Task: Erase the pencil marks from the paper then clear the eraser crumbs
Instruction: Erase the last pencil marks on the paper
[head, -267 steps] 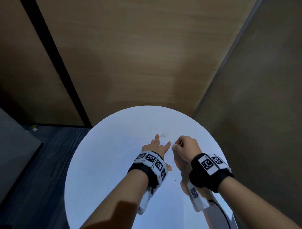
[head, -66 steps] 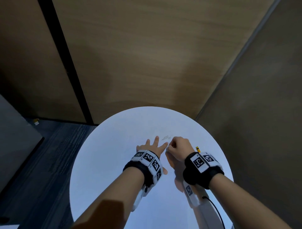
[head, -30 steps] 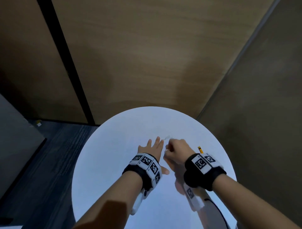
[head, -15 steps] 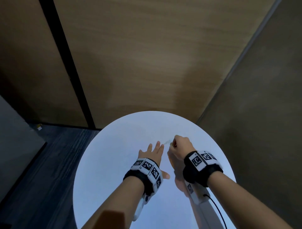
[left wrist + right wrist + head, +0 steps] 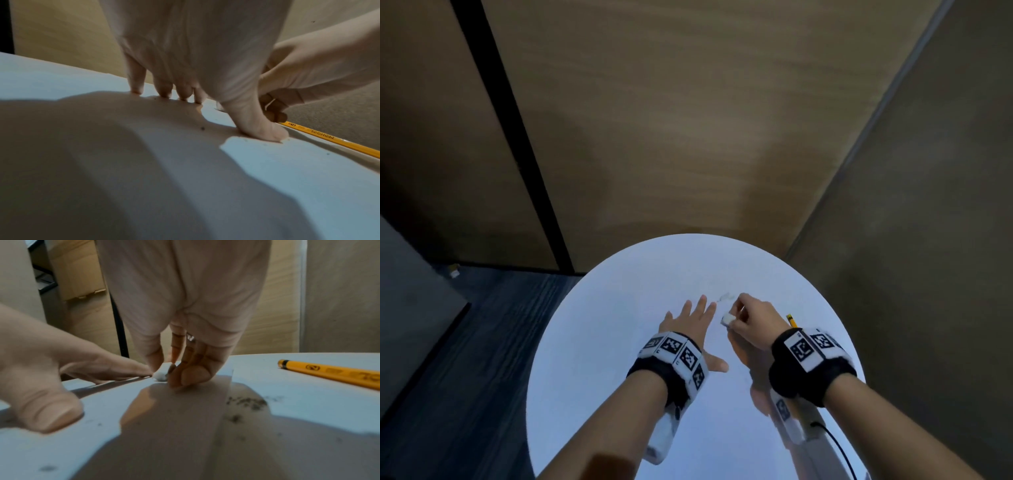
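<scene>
On the round white table (image 5: 599,342) my left hand (image 5: 690,317) lies flat, fingers spread, pressing the white paper (image 5: 107,405) down. The sheet is hard to tell from the tabletop in the head view. My right hand (image 5: 732,317) pinches a small white eraser (image 5: 726,320) between thumb and fingers, its tip on the paper beside my left fingertips (image 5: 131,369). The right wrist view shows the eraser (image 5: 162,372) touching the sheet. Faint grey pencil marks (image 5: 724,297) remain just beyond both hands. Dark eraser crumbs (image 5: 246,401) lie right of the eraser.
A yellow pencil (image 5: 792,321) lies on the table to the right of my right hand, also seen as the pencil (image 5: 329,373) and the pencil (image 5: 329,138). Wood-panel walls stand close behind and right of the table. Dark floor lies to the left.
My right hand with the eraser has drawn back a little toward me from the marks, showing the eraser and the pencil. The left hand stays flat on the paper.
</scene>
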The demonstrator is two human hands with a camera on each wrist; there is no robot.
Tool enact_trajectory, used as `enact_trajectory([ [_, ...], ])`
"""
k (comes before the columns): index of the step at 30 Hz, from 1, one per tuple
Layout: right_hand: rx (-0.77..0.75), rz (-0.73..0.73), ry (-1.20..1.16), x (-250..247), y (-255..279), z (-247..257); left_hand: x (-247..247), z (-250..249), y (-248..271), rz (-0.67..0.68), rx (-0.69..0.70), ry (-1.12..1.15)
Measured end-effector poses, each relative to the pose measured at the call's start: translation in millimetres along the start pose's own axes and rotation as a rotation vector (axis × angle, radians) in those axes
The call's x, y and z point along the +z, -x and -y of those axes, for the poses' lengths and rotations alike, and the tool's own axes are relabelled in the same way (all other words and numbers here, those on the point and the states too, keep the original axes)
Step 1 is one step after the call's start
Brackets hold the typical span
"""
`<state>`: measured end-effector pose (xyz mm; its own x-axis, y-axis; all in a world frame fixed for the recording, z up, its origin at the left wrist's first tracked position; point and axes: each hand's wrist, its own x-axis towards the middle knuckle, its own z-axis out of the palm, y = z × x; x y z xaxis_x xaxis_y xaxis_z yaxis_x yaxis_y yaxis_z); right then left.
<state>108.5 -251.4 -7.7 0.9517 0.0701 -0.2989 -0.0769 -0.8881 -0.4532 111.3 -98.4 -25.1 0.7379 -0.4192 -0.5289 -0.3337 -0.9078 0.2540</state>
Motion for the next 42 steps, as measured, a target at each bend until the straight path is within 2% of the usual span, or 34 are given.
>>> enact_trajectory([
  [5, 0.001, -0.032, 0.043, 8, -3, 2, -3, 7, 8, -0.041, -0.006, 0.078],
  [8, 0.034, -0.063, 0.056, 7, -8, 2, -7, 11, 17, -0.077, -0.033, 0.035],
  [13, 0.062, -0.204, -0.168, -4, -8, 5, -4, 16, 14, 0.002, -0.074, 0.005],
  [16, -0.061, -0.046, -0.134, 4, -2, 18, 1, 16, 9, 0.015, -0.076, 0.038],
  [19, -0.17, 0.111, 0.054, 18, 2, 26, 4, 16, 7, 0.016, -0.072, 0.05],
  [24, -0.022, -0.064, 0.081, 3, -18, 16, 8, 18, 6, 0.014, -0.094, 0.066],
  [28, -0.167, 0.083, 0.109, 25, -6, 31, 11, 21, 3, 0.003, -0.099, 0.093],
  [32, -0.035, -0.092, 0.09, 6, -22, 20, 10, 20, 5, 0.011, -0.097, 0.07],
  [33, -0.034, -0.094, 0.09, 7, -22, 20, 10, 20, 5, 0.012, -0.096, 0.076],
  [37, -0.151, 0.046, 0.094, 25, -13, 30, 11, 21, 4, 0.004, -0.085, 0.094],
  [41, -0.056, -0.094, 0.141, 14, -28, 30, 11, 21, 6, -0.002, -0.088, 0.084],
  [42, -0.064, -0.086, 0.141, 15, -28, 32, 12, 21, 6, 0.001, -0.086, 0.086],
])
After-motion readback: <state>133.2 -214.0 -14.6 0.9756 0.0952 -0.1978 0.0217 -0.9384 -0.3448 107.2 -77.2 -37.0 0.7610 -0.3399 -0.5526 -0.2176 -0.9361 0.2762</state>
